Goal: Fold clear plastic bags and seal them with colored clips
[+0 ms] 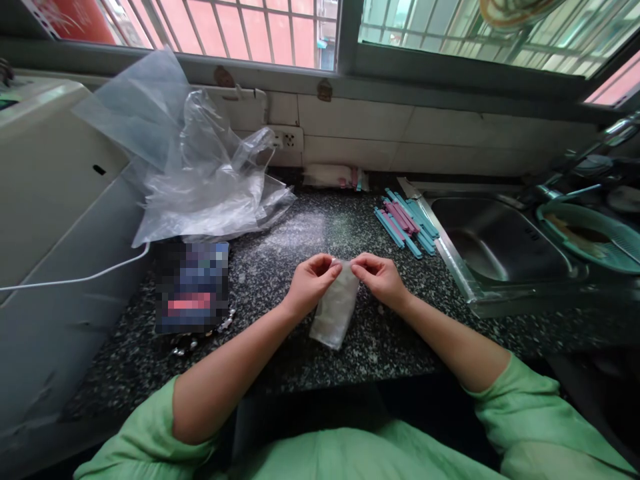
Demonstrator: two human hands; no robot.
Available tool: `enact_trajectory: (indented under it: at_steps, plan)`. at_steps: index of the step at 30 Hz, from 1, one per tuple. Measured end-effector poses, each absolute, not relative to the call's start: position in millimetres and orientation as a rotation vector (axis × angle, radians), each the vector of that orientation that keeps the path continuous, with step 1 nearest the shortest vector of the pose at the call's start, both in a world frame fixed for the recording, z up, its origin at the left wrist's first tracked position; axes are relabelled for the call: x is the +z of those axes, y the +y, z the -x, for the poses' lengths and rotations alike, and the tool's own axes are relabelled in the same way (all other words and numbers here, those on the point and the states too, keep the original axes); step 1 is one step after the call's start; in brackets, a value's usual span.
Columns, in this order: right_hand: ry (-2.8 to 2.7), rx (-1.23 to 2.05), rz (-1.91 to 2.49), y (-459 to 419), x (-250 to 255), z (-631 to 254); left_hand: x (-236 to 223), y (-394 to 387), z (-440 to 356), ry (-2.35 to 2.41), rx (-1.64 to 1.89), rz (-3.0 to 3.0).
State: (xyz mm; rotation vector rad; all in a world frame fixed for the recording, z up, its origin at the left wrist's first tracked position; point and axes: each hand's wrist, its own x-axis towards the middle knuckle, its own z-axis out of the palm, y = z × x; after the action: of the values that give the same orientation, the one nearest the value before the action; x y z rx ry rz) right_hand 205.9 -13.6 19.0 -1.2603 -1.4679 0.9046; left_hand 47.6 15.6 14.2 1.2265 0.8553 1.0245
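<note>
A small clear plastic bag (336, 310) hangs between my hands, over the speckled dark countertop (280, 267). My left hand (313, 279) pinches its upper left corner between thumb and fingers. At the upper right corner, my right hand (381, 277) is closed on the bag in a similar pinch. The bag looks flat, and I cannot make out anything inside it. To the right of my hands lies a loose pile of blue and pink bag sealing clips (405, 223), next to the sink.
Large crumpled plastic bags (215, 173) lie at the left back. A blurred-out phone-like item (193, 287) sits left, near small shiny bits (193, 343). The steel sink (467, 293) is right, with a green basket (560, 250) beyond. A filled packet (330, 177) rests by the wall.
</note>
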Motion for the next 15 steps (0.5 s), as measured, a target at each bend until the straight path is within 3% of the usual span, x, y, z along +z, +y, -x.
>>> enact_trajectory:
  at_steps: [3, 8, 15]
  plan:
    - [-1.431, 0.894, 1.221, -14.1, 20.3, -205.0, 14.7, 15.6, -47.0, 0.855, 1.017, -1.226]
    - [-1.349, 0.981, 1.219, -12.1, 21.8, -208.8, 11.8, 15.2, -45.9, 0.789, 0.713, -1.088]
    - [-1.499, 1.122, 1.341, -12.4, 15.3, -206.4, 13.0, 15.9, -46.2, 0.842, 0.989, -0.961]
